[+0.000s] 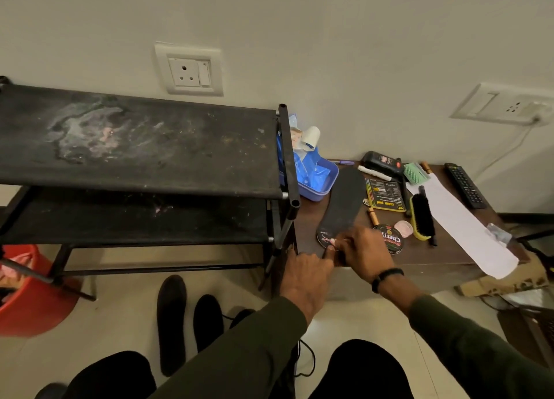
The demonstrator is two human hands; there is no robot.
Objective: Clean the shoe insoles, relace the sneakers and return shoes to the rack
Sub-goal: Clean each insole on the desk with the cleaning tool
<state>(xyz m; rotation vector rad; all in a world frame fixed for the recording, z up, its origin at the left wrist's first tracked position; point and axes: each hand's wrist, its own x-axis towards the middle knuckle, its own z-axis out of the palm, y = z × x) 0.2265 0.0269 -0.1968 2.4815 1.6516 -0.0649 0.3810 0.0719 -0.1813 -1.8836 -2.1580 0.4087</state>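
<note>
Blue tub (317, 188) on tabletop (434, 248) w/ blue packets (305, 170). Both hands' fingers (331, 250) pinch insole (341, 206) heel; left hand (305, 281), right hand (364, 253).

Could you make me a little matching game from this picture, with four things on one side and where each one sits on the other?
Things:
1. insole
2. remote control
3. red bucket
4. brush

Places:
A. on the floor, left of the shoe rack
B. far right of the table, beside the white paper
C. on the table, heel end at the person's fingertips
D. on the table, between the polish tin and the white paper

Pairs: 1-C, 2-B, 3-A, 4-D
</note>
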